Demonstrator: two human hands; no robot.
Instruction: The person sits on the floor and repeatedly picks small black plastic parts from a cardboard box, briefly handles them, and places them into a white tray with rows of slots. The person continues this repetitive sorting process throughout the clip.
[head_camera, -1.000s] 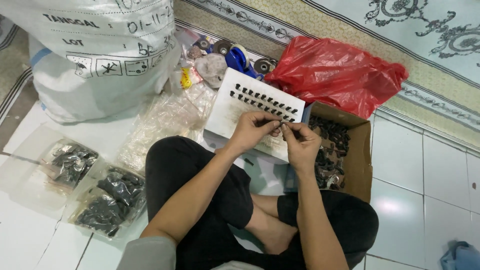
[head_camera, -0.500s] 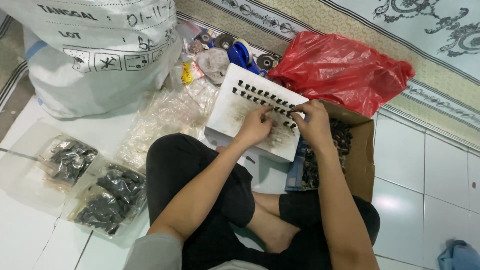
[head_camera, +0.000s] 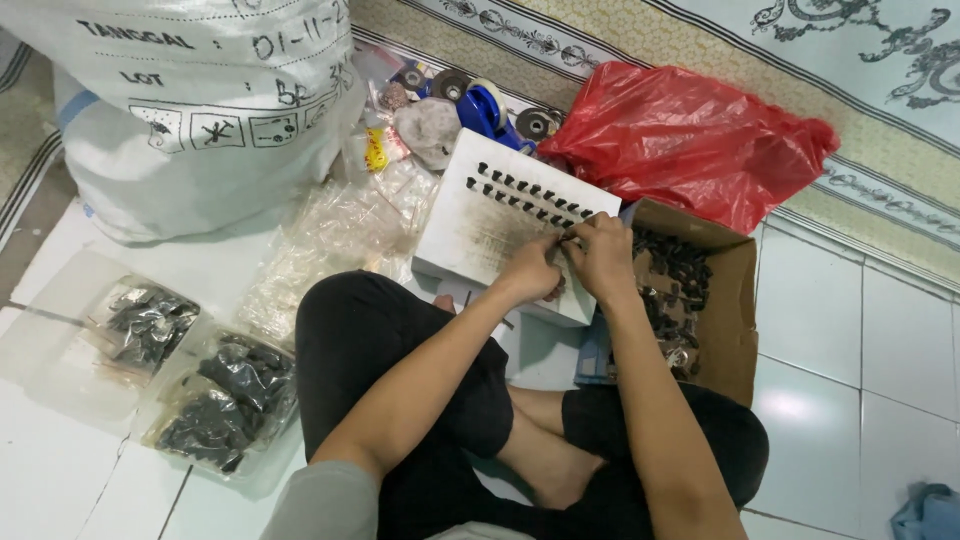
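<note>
Person is sitting cross-legged on the tile floor (head_camera: 860, 330), both hands working at the near right edge of a white board (head_camera: 490, 225) that's resting on their knee. Left hand (head_camera: 530, 270) and right hand (head_camera: 603, 255) are touching each other, fingers pinched together on one small black part (head_camera: 568, 238) right at the end of the rows of parts already standing in the board. It's tiny, so I can't tell exactly how each grip is sitting on it. Looks light and stiff, probably easy to fumble, so fingertips on its sides seems the way. The cardboard box (head_camera: 735, 320) of more dark parts is sitting just right, red bag (head_camera: 690, 135) far behind it, clear bags (head_camera: 215, 400) of parts near left.
</note>
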